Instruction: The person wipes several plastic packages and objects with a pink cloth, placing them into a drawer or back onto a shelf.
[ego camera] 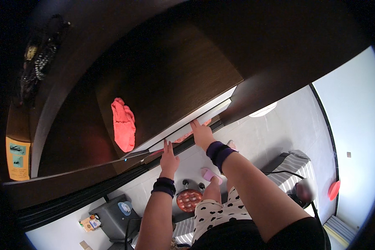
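My left hand (pixel 169 161) rests its extended fingertips on a white panel (pixel 178 132) under the front edge of a dark wood shelf (pixel 175 81). Its thumb stands apart from the panel. Farther right, my right hand (pixel 202 133) touches the same panel with its fingertips. Neither hand appears to hold anything. Pink patterned fabric (pixel 183 138) shows below the panel, partly hidden by my right hand. A folded coral-coloured cloth item (pixel 124 128) lies on the dark surface, left of both hands.
Black rails (pixel 90 187) run along the cabinet's front. A tufted round stool (pixel 189 200) on casters stands by my legs. Behind are a grey chair (pixel 112 215) and striped bedding (pixel 297 172). Dark beaded strands (pixel 43 59) hang at far left, above an orange printed card (pixel 17 159).
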`<state>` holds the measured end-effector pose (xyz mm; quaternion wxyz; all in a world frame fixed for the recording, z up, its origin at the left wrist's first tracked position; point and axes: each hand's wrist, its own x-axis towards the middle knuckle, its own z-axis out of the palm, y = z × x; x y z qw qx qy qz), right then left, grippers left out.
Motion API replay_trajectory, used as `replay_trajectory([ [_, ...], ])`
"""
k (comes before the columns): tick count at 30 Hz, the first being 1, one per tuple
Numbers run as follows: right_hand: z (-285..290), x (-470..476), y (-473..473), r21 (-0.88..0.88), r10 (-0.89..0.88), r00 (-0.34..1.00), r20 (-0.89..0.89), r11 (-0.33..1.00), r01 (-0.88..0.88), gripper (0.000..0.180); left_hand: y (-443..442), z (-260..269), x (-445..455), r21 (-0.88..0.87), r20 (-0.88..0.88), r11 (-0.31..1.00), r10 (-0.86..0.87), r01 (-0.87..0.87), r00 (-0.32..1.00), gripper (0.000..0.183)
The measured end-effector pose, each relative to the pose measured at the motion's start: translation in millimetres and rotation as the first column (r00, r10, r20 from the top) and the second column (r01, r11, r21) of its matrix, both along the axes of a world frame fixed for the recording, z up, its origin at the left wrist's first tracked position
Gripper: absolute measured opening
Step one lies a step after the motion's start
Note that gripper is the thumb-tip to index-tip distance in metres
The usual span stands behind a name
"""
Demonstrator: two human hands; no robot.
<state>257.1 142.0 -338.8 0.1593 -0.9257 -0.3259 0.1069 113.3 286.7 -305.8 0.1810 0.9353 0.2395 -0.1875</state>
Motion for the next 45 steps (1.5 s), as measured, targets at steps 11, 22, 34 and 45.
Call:
replay_trajectory([
  [11, 28.5, -75.5, -85.4, -0.027, 0.042, 0.968, -0.248, 0.998, -0.05, 0.079, -49.0, 10.1, -76.7, -0.17, -0.072, 0.984, -0.06, 0.047, 0.996, 0.073],
  [22, 104.7, -95.6, -94.2, 0.289, 0.267, 0.877, -0.4, 0.945, -0.156, 0.045, -57.6, 83.2, -105.8, -0.439, 0.239, 0.897, 0.058, 0.054, 0.969, 0.065],
  [34, 473.1, -77.7, 51.4, 0.833, 0.243, 0.882, 0.403, 0.302, -0.464, 0.052, 30.3, 414.9, -61.5, 0.014, 0.997, 0.995, -0.007, -0.1, 0.078, 0.057],
  [45, 479.4, -81.8, 128.7, 0.797, -0.024, 0.89, 0.456, 0.456, -0.396, 0.059, 44.5, 424.9, -44.5, -0.019, 0.979, 0.996, 0.036, -0.087, 0.201, 0.048],
])
